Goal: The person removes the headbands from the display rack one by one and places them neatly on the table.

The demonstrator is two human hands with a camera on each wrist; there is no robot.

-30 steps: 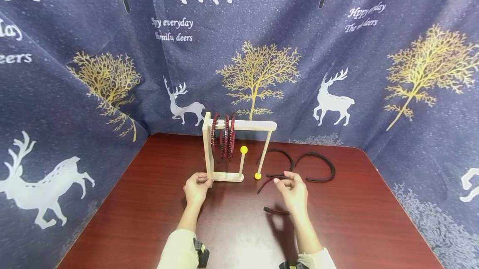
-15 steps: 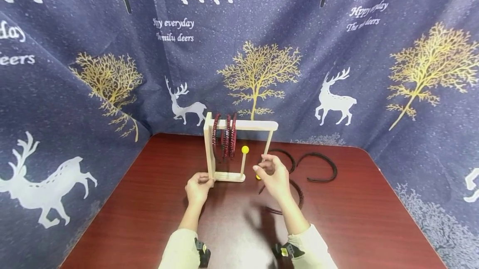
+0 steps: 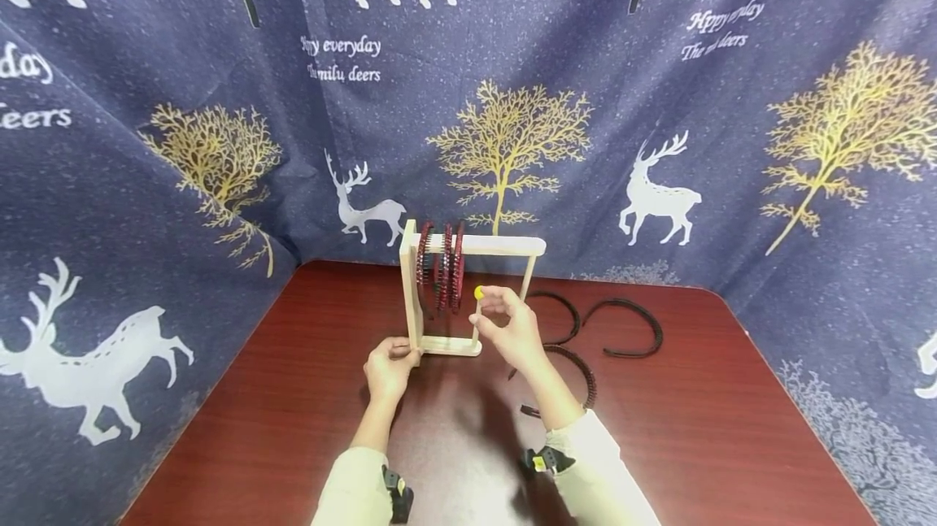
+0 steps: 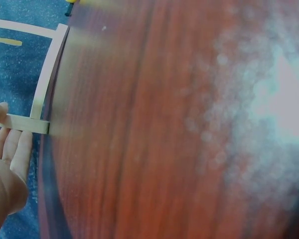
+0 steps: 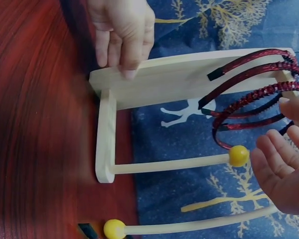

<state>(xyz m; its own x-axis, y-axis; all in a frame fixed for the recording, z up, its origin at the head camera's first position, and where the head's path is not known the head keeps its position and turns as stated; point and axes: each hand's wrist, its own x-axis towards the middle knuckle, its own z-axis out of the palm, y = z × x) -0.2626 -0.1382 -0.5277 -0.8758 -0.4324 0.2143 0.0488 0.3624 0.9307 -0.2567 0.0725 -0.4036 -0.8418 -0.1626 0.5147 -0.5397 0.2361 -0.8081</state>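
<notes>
Two hands at a wooden headband rack

The rack (image 3: 411, 290) stands upright near the middle of the table (image 3: 673, 436), toward its far edge, with its tall board at the left. Several dark red headbands (image 3: 445, 270) hang from it.

Left hand (image 3: 388, 369): forearm extended forward, hand low beside the foot of the board. Right hand (image 3: 510, 331): forearm angled inward from the right, hand raised above the tabletop, fingers directed toward the hung headbands.

Left grip: pinches the lower end of the board, thumb on one face, fingers on the other. Right grip: bare, thumb and fingers spread apart and loosely bent. Its fingertips are just beside the yellow ball (image 5: 239, 156); contact cannot be determined.

Rack loading: the headbands loop around the upper bar (image 3: 505, 245), gathered near the board. The lower bar (image 3: 450, 346) carries an upright peg (image 5: 174, 163), capped by that ball. A second peg (image 5: 199, 225) runs down from the upper bar to another ball (image 5: 114, 229).

Surroundings: three black headbands (image 3: 659, 335) lie on the table right of the rack, two at the rear, one nearer the person. Blue cloth (image 3: 410, 119) printed with white deer and golden trees hangs behind.
</notes>
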